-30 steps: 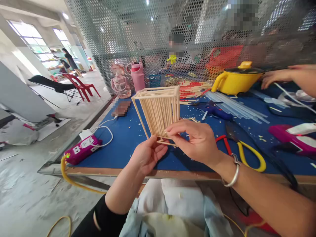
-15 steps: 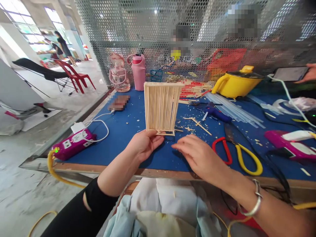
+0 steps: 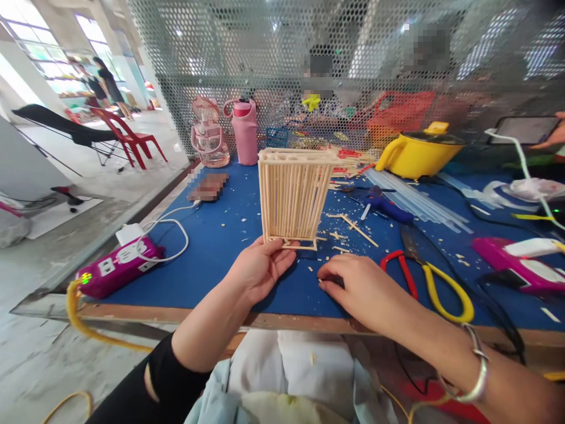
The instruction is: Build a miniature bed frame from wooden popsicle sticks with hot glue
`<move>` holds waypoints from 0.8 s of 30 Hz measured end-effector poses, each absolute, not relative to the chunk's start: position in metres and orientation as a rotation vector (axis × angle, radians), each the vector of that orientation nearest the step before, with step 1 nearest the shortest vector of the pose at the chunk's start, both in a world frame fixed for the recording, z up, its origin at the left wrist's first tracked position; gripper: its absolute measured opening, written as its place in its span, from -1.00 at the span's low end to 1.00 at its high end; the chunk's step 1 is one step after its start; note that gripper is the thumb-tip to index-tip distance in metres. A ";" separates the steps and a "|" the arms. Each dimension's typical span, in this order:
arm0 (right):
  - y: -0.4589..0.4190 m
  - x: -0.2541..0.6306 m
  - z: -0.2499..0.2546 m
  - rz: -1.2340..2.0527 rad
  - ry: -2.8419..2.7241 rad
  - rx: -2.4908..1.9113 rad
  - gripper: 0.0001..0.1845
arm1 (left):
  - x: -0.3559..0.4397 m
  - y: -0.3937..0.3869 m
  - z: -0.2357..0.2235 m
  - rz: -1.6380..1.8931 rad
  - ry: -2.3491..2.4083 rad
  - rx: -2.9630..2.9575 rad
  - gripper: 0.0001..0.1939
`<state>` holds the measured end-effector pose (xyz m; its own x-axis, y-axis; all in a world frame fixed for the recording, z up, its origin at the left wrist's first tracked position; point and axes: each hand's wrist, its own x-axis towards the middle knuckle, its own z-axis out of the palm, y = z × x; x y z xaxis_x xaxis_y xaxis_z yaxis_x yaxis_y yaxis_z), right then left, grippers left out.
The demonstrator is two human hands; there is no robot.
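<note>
Nearest is the front edge of the table [image 3: 132,307], running left to right, with both hands just beyond it. The right hand [image 3: 355,285] rests low by the blue top, fingers curled and thumb and forefinger tips near each other; a tiny pale piece shows at the tips, but I cannot tell whether it is gripped. The left hand [image 3: 258,274] has its thumb over and its fingers under the lower left part of the stick frame [image 3: 293,200], closed on it.

That frame lies beyond the right hand and to its left, with a gap of blue table top between its lower right corner and the right fingertips. The left hand, touching it, is clearly the nearer one. Its sticks stand upright, so their long axis rises from the table, while its top and bottom bars run roughly along the front edge.

To the right of the right hand lie the red-and-yellow-handled cutters [image 3: 409,241]; toward the left front corner sits a purple power strip [image 3: 119,268]. Farther off, right of the frame, are crossed loose sticks [image 3: 358,228], then a blue glue gun [image 3: 384,203] and clear rods [image 3: 421,203]. Farther still stand a yellow pot [image 3: 419,158] and a pink bottle [image 3: 245,135], before the mesh screen [image 3: 220,53].
</note>
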<state>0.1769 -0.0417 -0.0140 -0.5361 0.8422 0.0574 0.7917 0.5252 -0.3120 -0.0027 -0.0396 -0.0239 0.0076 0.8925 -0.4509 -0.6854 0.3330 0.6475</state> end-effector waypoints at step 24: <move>-0.031 0.179 -0.009 0.146 -2.858 -1.015 -0.85 | 0.000 -0.039 -0.027 1.265 0.908 0.272 -0.88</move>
